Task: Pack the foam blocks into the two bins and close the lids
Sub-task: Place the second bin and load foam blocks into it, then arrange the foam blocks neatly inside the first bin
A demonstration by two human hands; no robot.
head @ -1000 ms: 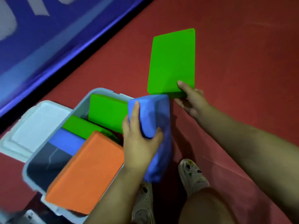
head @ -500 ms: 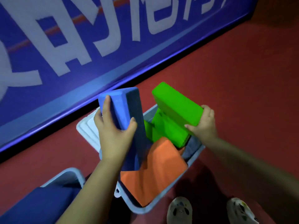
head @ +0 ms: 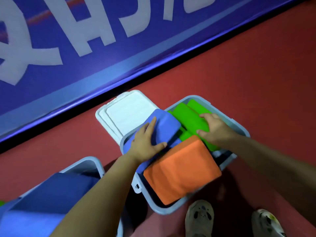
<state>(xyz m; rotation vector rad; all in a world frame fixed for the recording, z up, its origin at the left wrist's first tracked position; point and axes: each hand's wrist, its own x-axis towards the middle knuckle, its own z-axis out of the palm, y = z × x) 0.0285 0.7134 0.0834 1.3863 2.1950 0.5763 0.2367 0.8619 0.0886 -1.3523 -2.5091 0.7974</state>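
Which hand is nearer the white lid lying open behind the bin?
Left. The left hand presses the blue block right beside the white lid; the right hand rests on the green block, farther away.

Single head-worn view, looking steeply down and forward, close above the open bin (head: 239,129), red floor (head: 239,74)
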